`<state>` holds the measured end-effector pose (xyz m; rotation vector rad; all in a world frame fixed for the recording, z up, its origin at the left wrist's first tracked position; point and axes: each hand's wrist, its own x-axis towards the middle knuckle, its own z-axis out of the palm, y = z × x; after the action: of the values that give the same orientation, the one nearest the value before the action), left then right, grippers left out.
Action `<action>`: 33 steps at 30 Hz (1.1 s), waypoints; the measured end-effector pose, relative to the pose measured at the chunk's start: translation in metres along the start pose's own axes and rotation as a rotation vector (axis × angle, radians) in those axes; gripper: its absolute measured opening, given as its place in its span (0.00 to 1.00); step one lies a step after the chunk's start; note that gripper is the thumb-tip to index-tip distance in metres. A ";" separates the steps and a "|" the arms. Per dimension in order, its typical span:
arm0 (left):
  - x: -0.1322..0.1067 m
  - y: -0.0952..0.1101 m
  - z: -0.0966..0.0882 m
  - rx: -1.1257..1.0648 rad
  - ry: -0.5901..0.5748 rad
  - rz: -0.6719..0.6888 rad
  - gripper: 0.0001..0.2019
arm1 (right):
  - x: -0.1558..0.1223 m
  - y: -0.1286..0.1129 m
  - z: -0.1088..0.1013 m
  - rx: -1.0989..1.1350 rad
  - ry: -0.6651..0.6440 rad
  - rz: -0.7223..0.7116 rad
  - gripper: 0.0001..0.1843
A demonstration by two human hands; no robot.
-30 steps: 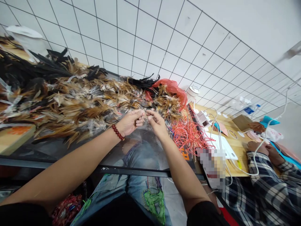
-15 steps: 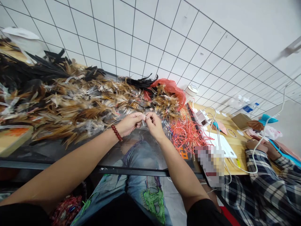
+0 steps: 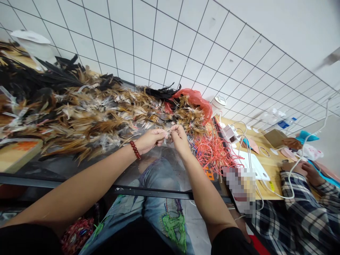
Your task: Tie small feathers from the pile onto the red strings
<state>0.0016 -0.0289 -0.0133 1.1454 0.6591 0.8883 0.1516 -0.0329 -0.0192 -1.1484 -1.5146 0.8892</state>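
My left hand, with a dark red bead bracelet at its wrist, is closed with thumb and fingers pinched on a thin white strip. Close beside it, my right hand is also pinched at the strip's other side; its fingertips partly cover what they grip. Both hands are raised over the front of a dark glossy tabletop. Just behind them spreads a deep heap of brown and white feathers. A tangle of red-orange cords lies to the right of my right hand.
Black feathers lie back left, near a white bag. A red plastic bag and a white lidded container stand behind. At right are a power strip, white cables, a phone and a co-worker's plaid sleeve.
My fingertips have drawn slightly apart at the white strip, and my right hand has risen a little. The whole view has shifted slightly. The co-worker's hands have moved a little.
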 end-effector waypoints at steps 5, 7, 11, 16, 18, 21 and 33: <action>-0.001 0.003 0.000 -0.224 -0.038 -0.060 0.15 | -0.005 -0.015 0.004 0.202 -0.115 0.033 0.14; -0.001 0.004 -0.001 -0.276 -0.056 -0.077 0.14 | -0.008 -0.021 0.006 0.233 -0.114 0.015 0.15; -0.001 0.006 -0.002 -0.216 -0.078 -0.088 0.15 | -0.009 -0.025 0.009 0.265 -0.027 -0.006 0.16; 0.002 0.011 -0.003 0.136 0.309 0.227 0.14 | -0.004 -0.015 0.005 0.176 0.137 0.024 0.17; 0.002 0.013 -0.004 0.234 0.373 0.354 0.16 | -0.003 -0.012 0.004 0.144 0.157 0.023 0.17; 0.002 0.013 -0.003 0.270 0.208 0.345 0.15 | -0.004 -0.012 0.005 0.081 0.135 0.004 0.16; 0.003 -0.014 0.004 0.488 0.201 0.433 0.24 | -0.004 -0.004 0.021 0.329 0.251 0.143 0.16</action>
<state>0.0100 -0.0305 -0.0256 1.6913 0.8357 1.2623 0.1302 -0.0376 -0.0212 -1.0870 -1.0491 1.0063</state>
